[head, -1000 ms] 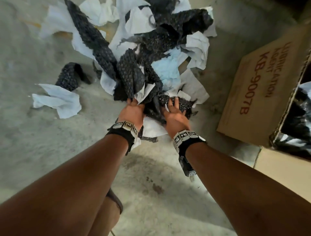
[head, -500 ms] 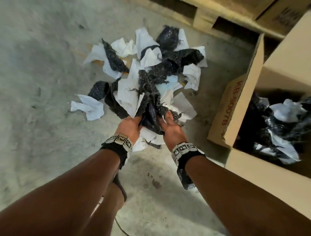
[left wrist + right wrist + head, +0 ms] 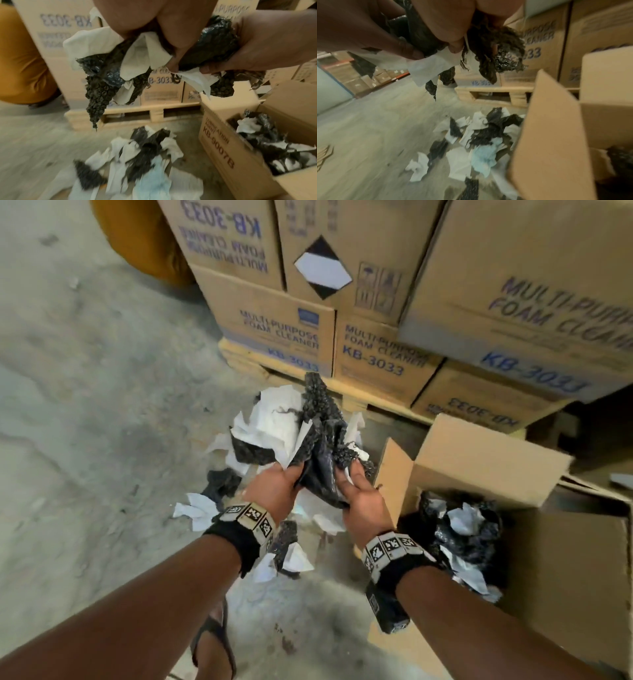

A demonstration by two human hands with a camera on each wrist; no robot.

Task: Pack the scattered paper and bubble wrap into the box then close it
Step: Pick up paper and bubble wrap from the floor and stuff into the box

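- My left hand [image 3: 274, 489] and right hand [image 3: 364, 501], palms facing, clamp one bundle [image 3: 318, 453] of bubble wrap and paper.
- The bundle hangs just left of the open box [image 3: 486, 460].
- More scraps [image 3: 137, 155] lie on the floor left of that box.

The left hand [image 3: 274, 487] and right hand [image 3: 364, 501] hold a bundle of paper and bubble wrap [image 3: 308, 436] between them, raised above the floor [image 3: 85, 405]. Below and to the left of the bundle, a scattered pile of paper and bubble wrap [image 3: 137, 159] lies on the floor. To the right of the pile stands the open box [image 3: 565, 577], its flaps up, with more paper and bubble wrap [image 3: 462, 529] inside. On the far side, stacked cartons [image 3: 376, 302] sit on a wooden pallet [image 3: 145, 116]. A sandalled foot [image 3: 214, 642] rests on the floor near the bottom, below the left forearm.
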